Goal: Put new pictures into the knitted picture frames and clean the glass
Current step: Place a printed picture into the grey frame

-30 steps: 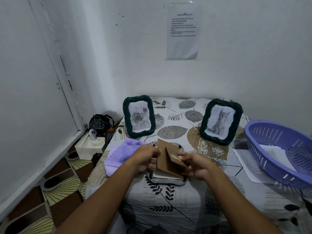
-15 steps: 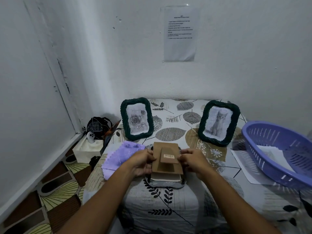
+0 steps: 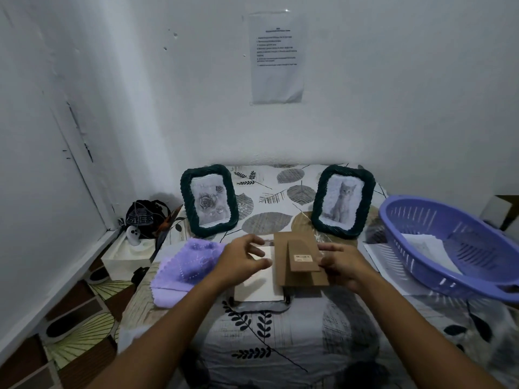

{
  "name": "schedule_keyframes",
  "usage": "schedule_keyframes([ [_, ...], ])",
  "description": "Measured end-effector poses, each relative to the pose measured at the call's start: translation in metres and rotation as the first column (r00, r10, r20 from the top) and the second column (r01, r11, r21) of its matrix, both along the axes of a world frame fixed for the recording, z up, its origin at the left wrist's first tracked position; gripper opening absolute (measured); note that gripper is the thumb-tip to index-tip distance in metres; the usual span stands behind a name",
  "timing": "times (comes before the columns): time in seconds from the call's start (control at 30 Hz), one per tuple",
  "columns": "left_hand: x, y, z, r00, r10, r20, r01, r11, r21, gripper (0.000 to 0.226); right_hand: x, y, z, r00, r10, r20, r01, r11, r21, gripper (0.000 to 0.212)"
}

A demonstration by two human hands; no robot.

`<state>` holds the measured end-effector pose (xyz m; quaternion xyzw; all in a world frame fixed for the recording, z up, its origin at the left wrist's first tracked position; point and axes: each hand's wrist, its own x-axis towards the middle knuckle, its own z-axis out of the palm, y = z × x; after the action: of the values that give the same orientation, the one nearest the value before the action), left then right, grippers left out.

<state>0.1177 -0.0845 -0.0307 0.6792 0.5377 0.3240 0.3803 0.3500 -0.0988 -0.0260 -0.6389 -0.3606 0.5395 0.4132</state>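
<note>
Over the white sheet, left hand has let go (fingers spread); right hand grips backing board.

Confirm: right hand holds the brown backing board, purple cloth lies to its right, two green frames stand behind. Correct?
Not quite. In the head view the purple cloth lies to the left of the brown backing board, beside the left hand. The rest holds: the right hand holds the board, and the two green frames stand behind.

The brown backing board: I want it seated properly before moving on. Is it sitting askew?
Yes. The brown backing board, held by the right hand, is shifted right off the face-down frame, baring white paper below the left hand.
</note>
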Motion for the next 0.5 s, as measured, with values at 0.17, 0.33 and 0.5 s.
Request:
schedule_keyframes([
  [0.17, 0.019, -0.007, -0.014, 0.851, -0.333, -0.406, 0.406, 0.907, 0.107, 0.088, 0.024, -0.009, -0.002, 0.997, -0.076, -0.013, 0.077, 0.997, 0.020, 0.042],
  [0.33, 0.026, -0.004, -0.033, 0.639, -0.358, -0.681, 0.525, 0.850, 0.046, 0.105, 0.029, -0.011, -0.007, 0.995, -0.080, 0.061, 0.081, 0.997, -0.006, 0.042],
  [0.5, 0.021, -0.002, -0.041, 0.604, -0.378, -0.702, 0.548, 0.837, 0.021, 0.101, 0.027, -0.006, -0.014, 0.992, -0.052, 0.118, 0.057, 0.998, -0.033, 0.042],
])
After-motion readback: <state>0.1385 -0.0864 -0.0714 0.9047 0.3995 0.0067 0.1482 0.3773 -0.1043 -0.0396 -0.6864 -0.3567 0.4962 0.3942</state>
